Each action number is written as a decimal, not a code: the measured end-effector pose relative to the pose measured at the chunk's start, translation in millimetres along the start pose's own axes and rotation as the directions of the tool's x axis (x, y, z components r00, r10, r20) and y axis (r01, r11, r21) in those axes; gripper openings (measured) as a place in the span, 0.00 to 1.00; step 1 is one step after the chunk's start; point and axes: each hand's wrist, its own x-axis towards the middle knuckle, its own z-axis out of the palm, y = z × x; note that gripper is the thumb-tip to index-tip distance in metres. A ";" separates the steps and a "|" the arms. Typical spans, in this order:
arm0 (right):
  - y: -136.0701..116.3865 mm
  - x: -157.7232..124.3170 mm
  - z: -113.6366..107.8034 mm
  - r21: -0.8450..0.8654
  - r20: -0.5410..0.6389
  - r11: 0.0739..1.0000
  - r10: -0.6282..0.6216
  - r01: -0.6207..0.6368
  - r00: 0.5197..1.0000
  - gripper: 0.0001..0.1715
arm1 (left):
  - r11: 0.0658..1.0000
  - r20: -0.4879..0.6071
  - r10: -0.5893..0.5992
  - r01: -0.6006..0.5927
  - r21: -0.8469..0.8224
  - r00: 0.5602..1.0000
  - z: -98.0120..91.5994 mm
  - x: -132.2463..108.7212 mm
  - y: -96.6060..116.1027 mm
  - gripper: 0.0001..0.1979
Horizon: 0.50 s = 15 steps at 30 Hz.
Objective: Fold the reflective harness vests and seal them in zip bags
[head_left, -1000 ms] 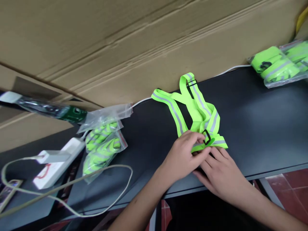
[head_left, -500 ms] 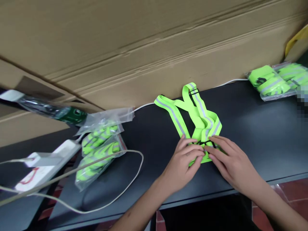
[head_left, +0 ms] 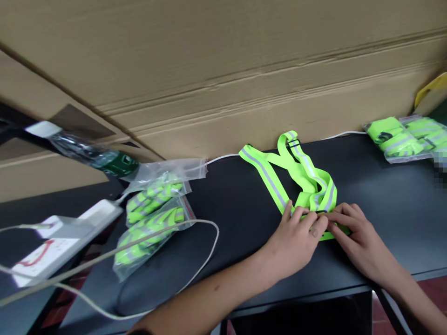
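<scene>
A neon-green reflective strap harness (head_left: 300,174) with grey stripes and black buckles lies on the black table (head_left: 384,200), its far loops against the cardboard. My left hand (head_left: 296,237) rests on the harness's near end, fingers curled and pinching the strap at a buckle. My right hand (head_left: 359,239) meets it from the right, fingertips pressed on the same near end of the strap. The buckle under the fingers is mostly hidden.
Large cardboard boxes (head_left: 223,70) wall the back. Two bagged green harnesses (head_left: 153,214) lie at left, more bagged ones (head_left: 405,137) at far right. A white power strip (head_left: 59,235), a grey cable (head_left: 195,274) and a bottle (head_left: 94,156) are at left.
Both hands slid a little to the right along the table with the harness's near end and closed tighter over the buckle. The view shifted, so everything sits slightly lower and more to the right.
</scene>
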 end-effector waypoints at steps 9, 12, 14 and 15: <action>35.4 96.5 -5.7 -0.273 0.023 0.951 -0.142 0.143 0.990 0.29 | 0.998 -0.028 0.030 -0.028 0.053 0.999 -0.9 -3.1 4.7 0.21; 41.8 128.5 17.1 -0.317 0.263 0.934 -0.080 0.165 0.962 0.45 | 0.999 -0.043 0.021 -0.019 0.031 0.999 -0.4 -4.0 5.4 0.19; 40.1 139.2 33.0 -0.391 0.341 0.908 -0.012 0.154 0.940 0.52 | 1.000 -0.052 0.014 -0.014 0.005 0.999 -0.7 -5.1 5.4 0.16; 38.0 141.5 39.8 -0.424 0.355 0.892 0.005 0.156 0.935 0.54 | 1.000 -0.056 0.011 -0.011 -0.005 0.998 -1.1 -5.9 5.4 0.16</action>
